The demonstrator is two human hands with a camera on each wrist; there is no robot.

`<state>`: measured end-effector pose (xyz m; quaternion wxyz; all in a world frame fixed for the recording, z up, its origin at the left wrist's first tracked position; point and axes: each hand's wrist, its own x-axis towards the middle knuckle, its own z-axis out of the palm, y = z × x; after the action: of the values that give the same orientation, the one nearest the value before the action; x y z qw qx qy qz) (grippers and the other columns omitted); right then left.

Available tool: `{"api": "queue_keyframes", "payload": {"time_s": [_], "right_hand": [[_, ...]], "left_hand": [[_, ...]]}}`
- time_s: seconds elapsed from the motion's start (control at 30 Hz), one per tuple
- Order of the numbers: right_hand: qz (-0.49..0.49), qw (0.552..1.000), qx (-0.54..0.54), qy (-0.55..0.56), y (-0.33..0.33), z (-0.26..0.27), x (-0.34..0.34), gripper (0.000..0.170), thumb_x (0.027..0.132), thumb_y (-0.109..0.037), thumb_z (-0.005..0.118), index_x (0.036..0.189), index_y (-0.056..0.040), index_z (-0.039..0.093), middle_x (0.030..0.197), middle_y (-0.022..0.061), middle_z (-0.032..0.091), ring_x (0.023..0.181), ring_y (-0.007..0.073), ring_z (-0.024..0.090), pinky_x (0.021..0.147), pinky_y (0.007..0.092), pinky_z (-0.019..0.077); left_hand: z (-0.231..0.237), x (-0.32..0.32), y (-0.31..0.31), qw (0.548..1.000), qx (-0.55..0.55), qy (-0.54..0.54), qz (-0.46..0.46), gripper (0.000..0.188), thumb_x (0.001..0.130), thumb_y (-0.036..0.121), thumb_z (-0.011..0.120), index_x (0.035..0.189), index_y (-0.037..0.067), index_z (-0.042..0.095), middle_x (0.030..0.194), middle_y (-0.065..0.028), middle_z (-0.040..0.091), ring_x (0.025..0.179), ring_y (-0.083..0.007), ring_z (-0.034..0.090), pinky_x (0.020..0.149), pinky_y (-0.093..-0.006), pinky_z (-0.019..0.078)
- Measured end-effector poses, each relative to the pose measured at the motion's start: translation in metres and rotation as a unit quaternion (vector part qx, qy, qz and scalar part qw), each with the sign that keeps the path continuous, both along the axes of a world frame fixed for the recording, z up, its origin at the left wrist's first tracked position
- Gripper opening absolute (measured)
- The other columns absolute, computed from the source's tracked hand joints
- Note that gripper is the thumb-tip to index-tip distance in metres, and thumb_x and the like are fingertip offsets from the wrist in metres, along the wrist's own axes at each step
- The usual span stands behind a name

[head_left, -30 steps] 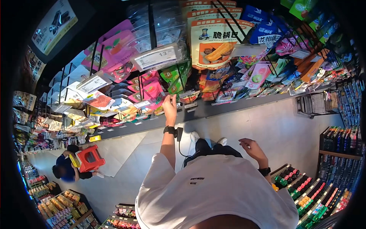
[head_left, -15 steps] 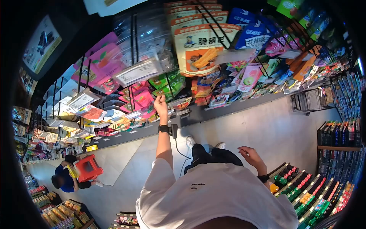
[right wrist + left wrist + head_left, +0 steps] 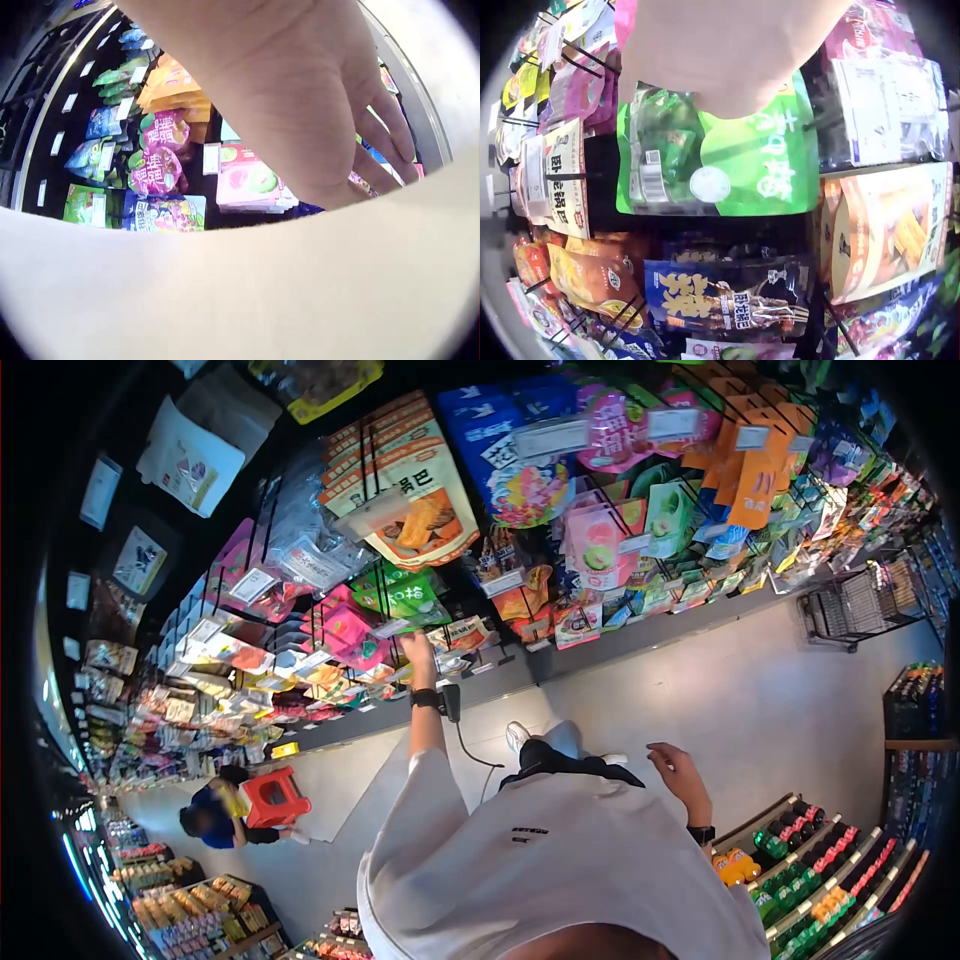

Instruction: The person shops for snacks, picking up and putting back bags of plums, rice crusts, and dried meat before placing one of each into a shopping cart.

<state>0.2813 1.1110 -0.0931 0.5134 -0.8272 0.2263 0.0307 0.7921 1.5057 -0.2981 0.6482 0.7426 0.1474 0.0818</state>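
My left hand (image 3: 418,651) is raised to the snack rack, its fingertips at the lower edge of a green bag (image 3: 400,593) with white lettering. Seen from the left wrist, the hand (image 3: 731,56) overlaps the top of that green bag (image 3: 761,180), which has a see-through window with small green packets inside. The fingers are hidden there, and I cannot tell whether they grip the bag. Pink bags (image 3: 350,622) hang just left of it. Held away from the rack, my right hand (image 3: 680,775) has loosely bent fingers and nothing in it.
Cream and orange rice-crust bags (image 3: 425,520) hang above on black hooks with price tags. A shopping cart (image 3: 850,605) stands at the right. To the left, a person (image 3: 210,815) is beside a red stool (image 3: 277,797). Bottled drinks (image 3: 780,895) fill a shelf behind.
My left hand has come closer to the green bag, its fingers now at the bag's lower edge. The head view has turned to the right. My right hand stays loose at my side.
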Motion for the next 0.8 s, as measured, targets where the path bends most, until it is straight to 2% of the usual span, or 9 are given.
{"api": "queue_keyframes", "payload": {"time_s": [0.07,0.13,0.27,0.5,0.53,0.57,0.63,0.67,0.8], "right_hand": [[-0.023,1.000,0.003,-0.008,-0.035,-0.002,-0.028,0.023,0.102,-0.012,0.060,0.118,0.0027,0.068,0.101,0.0196,0.074,0.090,0.0289,0.073,0.081,0.0356,0.0573],[-0.052,0.998,0.022,-0.011,-0.070,-0.008,-0.064,0.025,0.104,-0.014,0.059,0.120,0.0021,0.068,0.100,0.0168,0.075,0.094,0.0234,0.074,0.082,0.0338,0.0563],[-0.090,0.996,0.014,0.013,-0.131,-0.030,-0.135,0.026,0.104,-0.016,0.058,0.120,0.0021,0.068,0.098,0.0160,0.075,0.092,0.0218,0.073,0.082,0.0328,0.0558],[-0.179,0.982,0.061,-0.001,-0.227,-0.071,-0.195,0.026,0.103,-0.017,0.059,0.118,0.0023,0.069,0.101,0.0184,0.075,0.092,0.0250,0.074,0.082,0.0353,0.0563],[-0.182,0.982,0.047,-0.003,-0.244,-0.075,-0.199,0.027,0.102,-0.018,0.060,0.119,0.0014,0.069,0.101,0.0181,0.075,0.092,0.0245,0.073,0.082,0.0352,0.0562],[-0.197,0.980,0.028,-0.004,-0.259,-0.077,-0.207,0.027,0.102,-0.019,0.060,0.119,0.0005,0.069,0.101,0.0178,0.075,0.091,0.0240,0.073,0.082,0.0350,0.0561],[-0.230,0.973,0.025,-0.005,-0.294,-0.083,-0.221,0.027,0.103,-0.017,0.060,0.121,0.0018,0.068,0.095,0.0132,0.074,0.089,0.0178,0.070,0.081,0.0308,0.0555],[-0.252,0.967,0.021,0.017,-0.318,-0.079,-0.239,0.027,0.103,-0.017,0.060,0.120,0.0020,0.069,0.095,0.0128,0.074,0.088,0.0174,0.070,0.081,0.0311,0.0556],[-0.357,0.932,0.061,0.029,-0.389,-0.086,-0.286,0.028,0.104,-0.019,0.059,0.117,0.0036,0.069,0.093,0.0107,0.074,0.084,0.0158,0.069,0.080,0.0313,0.0551]], "left_hand": [[-0.011,-0.011,-0.005,0.987,-0.049,0.123,-0.091,0.017,0.094,0.016,0.059,0.106,0.004,0.055,0.077,-0.0061,0.061,0.056,-0.0137,0.055,0.047,-0.0335,0.0448],[0.037,-0.064,-0.055,0.973,-0.074,0.174,-0.135,0.020,0.095,0.018,0.058,0.109,0.004,0.058,0.080,-0.0075,0.063,0.059,-0.0185,0.063,0.048,-0.0328,0.0502],[0.055,-0.120,-0.141,0.932,0.000,0.256,-0.256,0.033,0.094,0.027,0.061,0.119,0.005,0.064,0.102,-0.0143,0.073,0.081,-0.0267,0.075,0.070,-0.0357,0.0606],[0.137,-0.193,-0.336,0.863,-0.005,0.192,-0.468,0.040,0.102,0.040,0.063,0.125,0.006,0.063,0.114,-0.0105,0.072,0.096,-0.0187,0.072,0.083,-0.0308,0.0582],[0.101,-0.178,-0.353,0.829,-0.072,0.214,-0.511,0.038,0.101,0.042,0.064,0.120,0.009,0.066,0.108,-0.0050,0.072,0.095,-0.0140,0.070,0.080,-0.0296,0.0575],[0.100,-0.178,-0.396,0.822,-0.006,0.242,-0.515,0.032,0.101,0.040,0.066,0.113,0.010,0.066,0.102,-0.0034,0.069,0.092,-0.0128,0.069,0.081,-0.0289,0.0568],[0.055,-0.162,-0.461,0.717,-0.152,0.205,-0.649,0.027,0.102,0.035,0.064,0.107,0.009,0.067,0.083,-0.0003,0.066,0.076,-0.0115,0.068,0.067,-0.0262,0.0562],[0.067,-0.191,-0.519,0.825,-0.036,0.210,-0.523,0.028,0.101,0.033,0.064,0.109,0.007,0.067,0.084,-0.0027,0.070,0.073,-0.0139,0.070,0.061,-0.0276,0.0553],[0.034,-0.190,-0.718,0.724,0.109,0.273,-0.624,0.032,0.100,0.032,0.063,0.119,0.007,0.066,0.103,-0.0109,0.075,0.082,-0.0209,0.074,0.067,-0.0305,0.0578]]}}
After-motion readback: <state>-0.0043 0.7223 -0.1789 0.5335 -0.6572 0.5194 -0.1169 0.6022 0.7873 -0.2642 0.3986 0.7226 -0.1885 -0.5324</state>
